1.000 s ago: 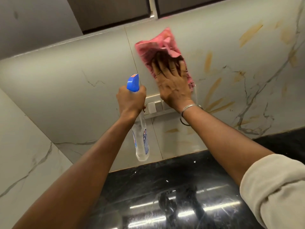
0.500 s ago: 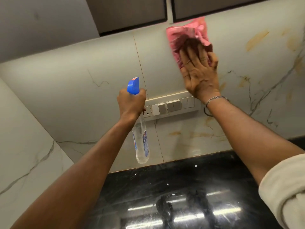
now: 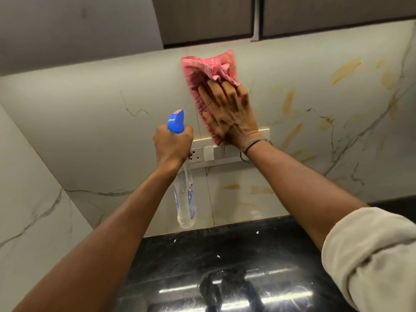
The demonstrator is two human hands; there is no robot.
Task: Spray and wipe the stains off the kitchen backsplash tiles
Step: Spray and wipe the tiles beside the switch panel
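My right hand point(image 3: 229, 113) presses a pink cloth point(image 3: 207, 70) flat against the pale marble backsplash tiles point(image 3: 101, 122), fingers straight, just above the switch panel. My left hand point(image 3: 172, 145) grips the neck of a clear spray bottle point(image 3: 185, 199) with a blue trigger head, held upright in front of the wall. Yellow-brown stains point(image 3: 289, 102) streak the tiles to the right of the cloth, and more stains point(image 3: 231, 186) sit below the switch panel.
A cream switch and socket panel point(image 3: 209, 153) is set in the wall under my right hand. Dark wall cabinets point(image 3: 209, 19) hang above the tiles. A glossy black countertop point(image 3: 236, 266) runs along the bottom, and a side wall point(image 3: 29, 210) closes the left.
My right hand has slid the cloth down and to the left, from under the cabinets to just above the switch panel. The left hand with the bottle has stayed about where it was.
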